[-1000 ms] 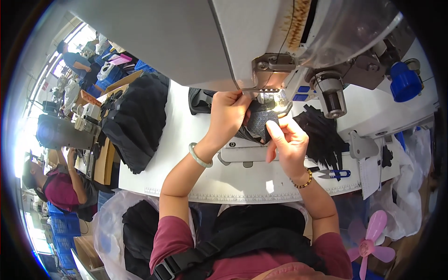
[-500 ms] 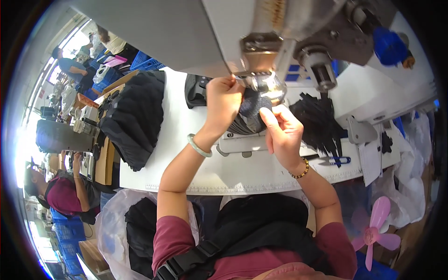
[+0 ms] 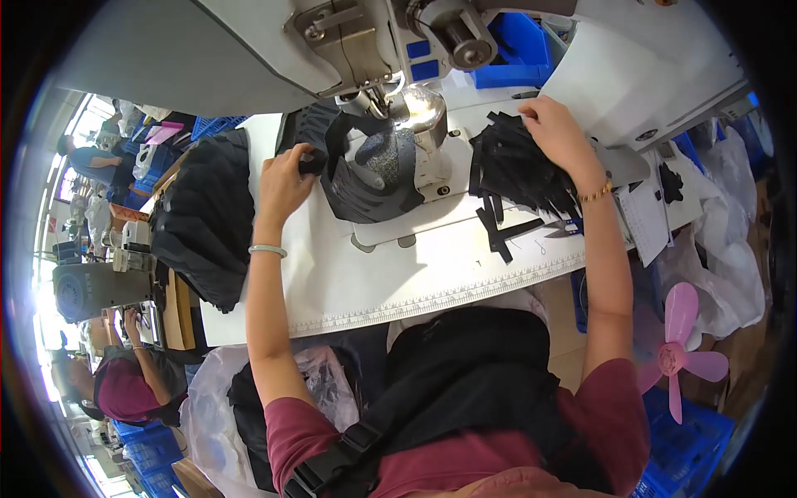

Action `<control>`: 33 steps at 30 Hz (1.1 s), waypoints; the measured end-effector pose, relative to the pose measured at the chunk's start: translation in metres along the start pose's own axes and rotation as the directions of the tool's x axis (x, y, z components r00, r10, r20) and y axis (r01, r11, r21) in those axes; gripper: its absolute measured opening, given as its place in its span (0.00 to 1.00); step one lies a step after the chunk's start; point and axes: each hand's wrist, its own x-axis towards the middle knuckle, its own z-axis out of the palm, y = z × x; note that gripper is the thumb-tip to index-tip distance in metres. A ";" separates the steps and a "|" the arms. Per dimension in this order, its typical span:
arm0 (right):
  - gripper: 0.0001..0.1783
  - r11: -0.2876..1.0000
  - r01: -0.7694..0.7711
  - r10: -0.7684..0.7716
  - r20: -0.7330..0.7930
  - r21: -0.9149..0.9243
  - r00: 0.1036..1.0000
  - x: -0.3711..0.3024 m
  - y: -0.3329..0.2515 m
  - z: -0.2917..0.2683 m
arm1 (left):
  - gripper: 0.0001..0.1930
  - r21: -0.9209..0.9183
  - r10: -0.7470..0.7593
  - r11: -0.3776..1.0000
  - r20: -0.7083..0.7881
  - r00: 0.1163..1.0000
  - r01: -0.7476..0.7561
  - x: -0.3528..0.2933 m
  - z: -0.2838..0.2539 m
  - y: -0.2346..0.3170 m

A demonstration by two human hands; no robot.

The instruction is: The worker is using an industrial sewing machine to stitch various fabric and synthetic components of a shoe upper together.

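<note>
My left hand [image 3: 286, 181] has its fingers closed on a black edge of a dark grey and black shoe upper [image 3: 374, 203]. The upper lies under the head of a sewing machine [image 3: 365, 50], against the shiny metal post [image 3: 425, 108]. A speckled grey lining shows inside it. At the right, my right hand [image 3: 558, 137] reaches over the far edge of a pile of black fabric strips [image 3: 506, 158]. Its fingertips are drawn together at the strips; what lies between them is hidden.
A large stack of black pieces [image 3: 203, 216] lies on the left of the white table [image 3: 332, 290]. Thread snips [image 3: 569, 228] and loose strips lie near the pile. A blue bin [image 3: 510, 54] stands behind; a pink fan [image 3: 671, 358] is at lower right. Another person [image 3: 124, 386] works at far left.
My hands have moved apart: the left away from the needle to the upper's left edge, the right off the upper to the strip pile. The view has shifted, showing more of the upper.
</note>
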 end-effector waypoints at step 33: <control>0.08 -0.119 -0.480 0.021 0.485 0.869 0.874 -0.121 -0.107 -0.028 | 0.21 -0.159 0.460 0.795 -0.471 0.753 -0.585 -0.030 -0.033 0.199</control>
